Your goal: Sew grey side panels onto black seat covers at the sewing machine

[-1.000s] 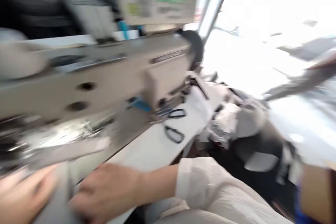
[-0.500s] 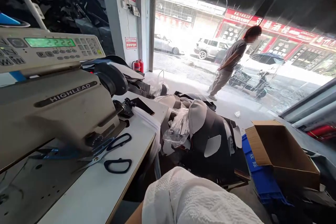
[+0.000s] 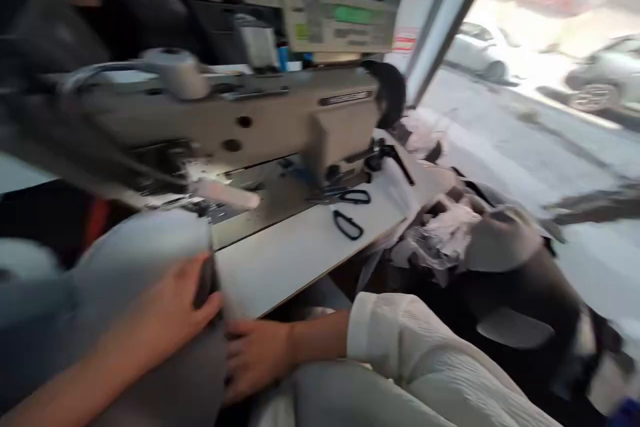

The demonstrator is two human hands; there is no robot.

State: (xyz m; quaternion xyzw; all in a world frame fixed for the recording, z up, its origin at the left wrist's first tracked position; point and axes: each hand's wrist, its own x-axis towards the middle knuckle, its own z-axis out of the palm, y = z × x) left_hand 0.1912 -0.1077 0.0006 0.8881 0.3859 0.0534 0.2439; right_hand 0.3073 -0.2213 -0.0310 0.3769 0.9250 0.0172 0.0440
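Observation:
A large grey fabric piece [image 3: 155, 233] with a dark edge lies over the front left of the sewing table, up to the sewing machine's needle area. My left hand [image 3: 183, 300] rests on it near its right edge, thumb and forefinger apart, the other fingers blurred. Just right of it, my right hand [image 3: 257, 357] has its fingers curled at the same edge, above my lap. The sewing machine [image 3: 280, 113] stands behind both hands. Scissors with dark handles [image 3: 349, 223] lie on the white tabletop [image 3: 270, 267], partly on the machine bed.
Beyond the table's right end is a heap of grey and dark fabric pieces [image 3: 505, 240] with clear plastic [image 3: 445, 233]. A control panel [image 3: 340, 20] sits above the machine. At the right, a wide doorway opens to a street with parked cars [image 3: 483, 50].
My view has swung left and down, from doorway and heap to the machine's needle side. Both hands and the grey fabric are now visible; the person by the doorway is out of view.

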